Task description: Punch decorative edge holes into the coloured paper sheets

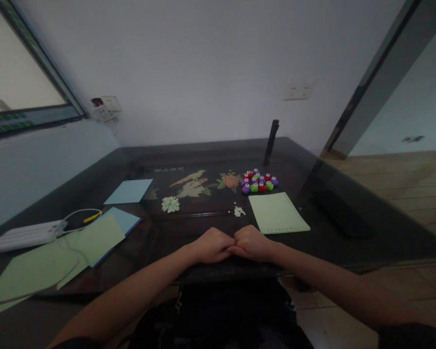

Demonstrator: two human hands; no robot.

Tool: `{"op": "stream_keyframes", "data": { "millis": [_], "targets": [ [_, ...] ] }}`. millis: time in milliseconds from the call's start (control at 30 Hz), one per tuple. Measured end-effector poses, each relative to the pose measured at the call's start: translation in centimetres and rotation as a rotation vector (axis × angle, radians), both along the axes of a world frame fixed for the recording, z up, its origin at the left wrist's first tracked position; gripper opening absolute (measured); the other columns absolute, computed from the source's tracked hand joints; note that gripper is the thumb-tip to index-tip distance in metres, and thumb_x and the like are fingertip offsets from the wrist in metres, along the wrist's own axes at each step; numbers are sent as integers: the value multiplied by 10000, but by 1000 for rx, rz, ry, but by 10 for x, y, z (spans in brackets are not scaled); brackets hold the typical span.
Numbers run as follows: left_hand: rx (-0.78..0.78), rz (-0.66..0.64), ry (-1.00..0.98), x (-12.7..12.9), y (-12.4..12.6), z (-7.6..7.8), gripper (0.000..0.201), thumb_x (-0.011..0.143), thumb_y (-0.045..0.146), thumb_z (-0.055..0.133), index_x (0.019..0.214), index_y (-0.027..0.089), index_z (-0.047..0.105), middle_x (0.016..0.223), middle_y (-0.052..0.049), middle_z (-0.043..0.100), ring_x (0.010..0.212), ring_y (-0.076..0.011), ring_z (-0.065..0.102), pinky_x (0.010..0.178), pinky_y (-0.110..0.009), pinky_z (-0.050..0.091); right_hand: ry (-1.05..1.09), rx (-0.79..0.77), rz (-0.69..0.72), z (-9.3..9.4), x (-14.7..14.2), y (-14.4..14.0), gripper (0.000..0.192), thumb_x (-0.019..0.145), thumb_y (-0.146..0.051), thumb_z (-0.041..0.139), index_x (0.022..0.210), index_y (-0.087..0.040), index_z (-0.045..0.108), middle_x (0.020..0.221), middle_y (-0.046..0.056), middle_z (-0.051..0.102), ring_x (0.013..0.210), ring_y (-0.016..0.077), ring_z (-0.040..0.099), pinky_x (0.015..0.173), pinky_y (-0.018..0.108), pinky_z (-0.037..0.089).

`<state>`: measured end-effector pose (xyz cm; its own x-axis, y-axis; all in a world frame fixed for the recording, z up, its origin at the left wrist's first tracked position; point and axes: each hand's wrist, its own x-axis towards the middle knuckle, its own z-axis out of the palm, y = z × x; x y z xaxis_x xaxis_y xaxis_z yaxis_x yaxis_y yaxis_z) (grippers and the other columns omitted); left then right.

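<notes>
My left hand [213, 245] and my right hand [252, 242] rest together at the table's near edge. Both are curled into loose fists, with their knuckles and thumbs touching, and I see nothing held in either. Just beyond my right hand lies a pale green sheet of paper [278, 213] with a row of holes or marks along its edges. A small scatter of tiny pale pieces [239, 211] sits ahead of the hands, and a larger heap of similar pieces [170, 204] is further left. Behind the green sheet, several red, green and purple eyeball-like toys [258, 182] stand in a cluster.
The dark glossy table [203, 225] bears a printed bird and flower picture. Blue paper [129, 191], green sheets [98, 237] and a white power strip [27, 236] with a cable lie left. A black upright stick [271, 143] stands behind; a dark flat object [343, 214] lies right.
</notes>
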<state>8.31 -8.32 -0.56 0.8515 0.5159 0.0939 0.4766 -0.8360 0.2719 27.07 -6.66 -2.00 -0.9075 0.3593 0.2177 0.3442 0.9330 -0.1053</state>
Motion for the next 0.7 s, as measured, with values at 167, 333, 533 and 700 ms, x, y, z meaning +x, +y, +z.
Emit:
{"op": "stream_keyframes", "data": {
  "millis": [167,333,533,700],
  "targets": [
    [-4,-9,-27,-1,1,-2,284,903,296,413,673,180,532,628,-12,603,576,-133,561,525,-234,318,19,34,0,-2,1,0,680,971,-488,209,592,-141,654,532,70,608,481,135,497,502,283,244],
    [-20,-10,-61,0,2,-2,338,931,330,364,664,180,507,624,-14,591,568,-123,544,532,-233,314,73,68,32,-3,3,2,646,975,-470,229,574,-154,625,529,55,607,494,130,490,513,285,245],
    [73,-50,-235,1,2,-4,413,942,376,307,596,189,433,541,-15,515,537,-123,493,547,-259,308,277,51,135,6,4,2,626,986,-437,168,571,-174,555,567,41,599,544,131,486,551,286,285],
    [-23,27,-333,0,1,1,457,944,417,273,574,186,411,529,-8,471,536,-118,445,569,-257,337,469,1,51,17,15,6,598,980,-445,161,511,-197,438,491,20,480,508,134,417,538,291,278]
  ]
}}
